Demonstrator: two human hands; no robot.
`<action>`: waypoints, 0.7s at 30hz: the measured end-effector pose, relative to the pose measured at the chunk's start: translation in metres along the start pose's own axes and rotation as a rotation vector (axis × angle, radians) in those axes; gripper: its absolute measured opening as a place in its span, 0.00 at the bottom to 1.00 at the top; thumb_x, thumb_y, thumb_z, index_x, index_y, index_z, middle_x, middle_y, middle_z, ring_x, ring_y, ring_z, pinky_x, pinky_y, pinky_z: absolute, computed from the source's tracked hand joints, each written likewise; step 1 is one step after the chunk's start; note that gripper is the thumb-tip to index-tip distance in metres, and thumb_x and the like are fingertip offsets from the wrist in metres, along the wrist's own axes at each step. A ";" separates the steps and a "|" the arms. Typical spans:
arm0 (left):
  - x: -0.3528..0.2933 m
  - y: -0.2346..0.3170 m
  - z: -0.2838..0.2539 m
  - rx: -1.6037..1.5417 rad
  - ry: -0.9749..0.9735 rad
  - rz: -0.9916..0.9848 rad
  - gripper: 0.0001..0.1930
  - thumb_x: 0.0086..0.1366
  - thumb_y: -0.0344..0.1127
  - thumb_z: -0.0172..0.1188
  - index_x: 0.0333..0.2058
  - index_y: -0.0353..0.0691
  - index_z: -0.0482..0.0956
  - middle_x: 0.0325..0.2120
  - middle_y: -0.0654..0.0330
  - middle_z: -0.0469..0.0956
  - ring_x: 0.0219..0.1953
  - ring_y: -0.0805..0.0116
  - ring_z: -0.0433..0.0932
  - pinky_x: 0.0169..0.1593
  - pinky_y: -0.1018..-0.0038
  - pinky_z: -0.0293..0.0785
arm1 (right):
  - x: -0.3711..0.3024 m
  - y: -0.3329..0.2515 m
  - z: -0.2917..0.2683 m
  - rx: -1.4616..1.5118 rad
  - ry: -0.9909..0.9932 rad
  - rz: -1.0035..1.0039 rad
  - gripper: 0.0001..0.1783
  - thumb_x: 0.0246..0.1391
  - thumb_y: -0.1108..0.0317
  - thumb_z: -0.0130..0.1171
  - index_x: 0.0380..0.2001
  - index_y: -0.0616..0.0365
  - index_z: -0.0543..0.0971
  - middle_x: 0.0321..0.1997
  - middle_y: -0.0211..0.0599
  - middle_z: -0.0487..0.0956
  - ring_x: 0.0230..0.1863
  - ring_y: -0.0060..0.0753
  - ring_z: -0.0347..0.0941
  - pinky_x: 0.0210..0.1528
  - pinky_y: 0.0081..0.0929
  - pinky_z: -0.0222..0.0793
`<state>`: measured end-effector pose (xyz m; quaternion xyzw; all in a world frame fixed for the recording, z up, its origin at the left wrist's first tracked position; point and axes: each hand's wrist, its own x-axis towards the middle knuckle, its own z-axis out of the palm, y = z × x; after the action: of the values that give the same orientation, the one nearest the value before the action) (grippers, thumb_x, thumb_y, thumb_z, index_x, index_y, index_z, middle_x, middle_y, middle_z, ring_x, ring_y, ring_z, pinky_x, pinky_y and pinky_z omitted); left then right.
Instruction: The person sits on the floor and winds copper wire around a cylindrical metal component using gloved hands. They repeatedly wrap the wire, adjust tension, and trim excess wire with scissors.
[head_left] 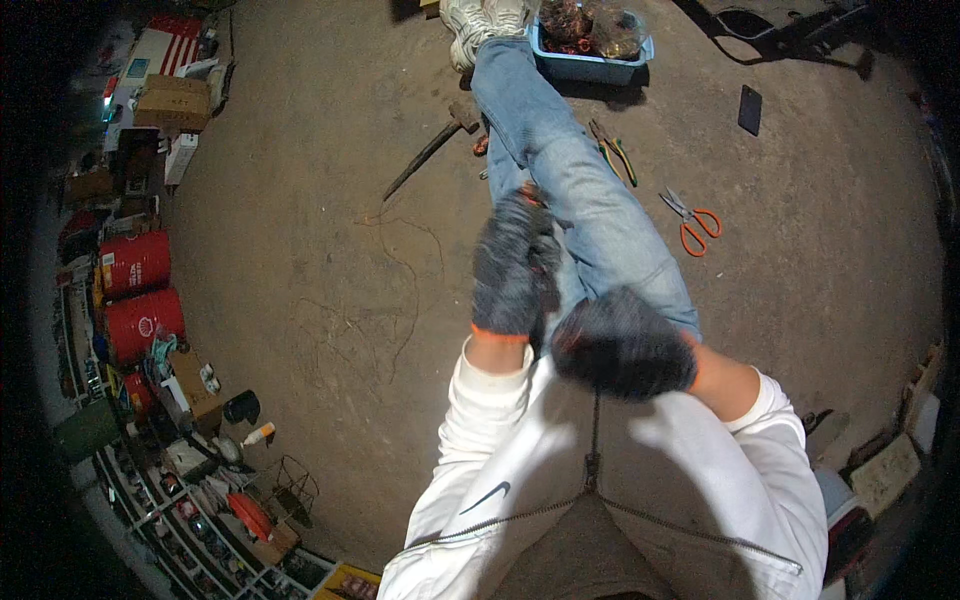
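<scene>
I sit on a bare earthen floor with my legs in blue jeans (590,215) stretched out ahead. Both hands wear dark grey knitted gloves with orange cuffs. My left hand (510,268) is raised over my thigh, fingers curled around a small dark object that I cannot make out. My right hand (622,345) is closed into a fist just to the right of it and nearer my chest, almost touching the left wrist. What the fist holds is hidden. My white zip jacket (560,480) fills the lower part of the view.
A blue tub (590,62) of dark scrap stands by my feet. A hammer (432,148), green-handled pliers (612,150), orange-handled scissors (692,222) and a dark phone (750,108) lie on the floor. Red cans (140,290) and cluttered shelves line the left.
</scene>
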<state>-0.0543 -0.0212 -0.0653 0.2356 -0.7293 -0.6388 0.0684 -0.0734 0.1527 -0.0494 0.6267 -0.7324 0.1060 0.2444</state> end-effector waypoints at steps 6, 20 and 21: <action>0.017 -0.004 -0.040 -1.362 -0.050 -0.269 0.14 0.65 0.39 0.47 0.42 0.32 0.68 0.25 0.62 0.65 0.28 0.71 0.64 0.31 0.76 0.62 | -0.017 0.011 -0.002 0.597 -0.264 0.410 0.08 0.42 0.66 0.53 0.25 0.57 0.77 0.24 0.40 0.75 0.22 0.43 0.70 0.27 0.36 0.66; -0.003 0.019 -0.016 -0.393 -0.272 -0.109 0.14 0.58 0.35 0.58 0.41 0.34 0.71 0.32 0.61 0.74 0.30 0.74 0.71 0.35 0.79 0.69 | -0.008 0.081 -0.036 0.896 0.094 0.723 0.07 0.40 0.71 0.53 0.15 0.61 0.70 0.14 0.37 0.69 0.15 0.39 0.64 0.22 0.32 0.60; -0.005 0.022 -0.017 -0.428 -0.285 -0.177 0.16 0.57 0.36 0.59 0.42 0.35 0.71 0.33 0.61 0.75 0.30 0.75 0.71 0.34 0.80 0.69 | -0.010 0.083 -0.036 0.891 0.104 0.769 0.07 0.41 0.71 0.53 0.15 0.60 0.69 0.14 0.35 0.68 0.15 0.36 0.64 0.22 0.31 0.60</action>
<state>-0.0485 -0.0327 -0.0396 0.1866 -0.5564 -0.8086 -0.0428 -0.1447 0.1934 -0.0109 0.3523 -0.7788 0.5151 -0.0627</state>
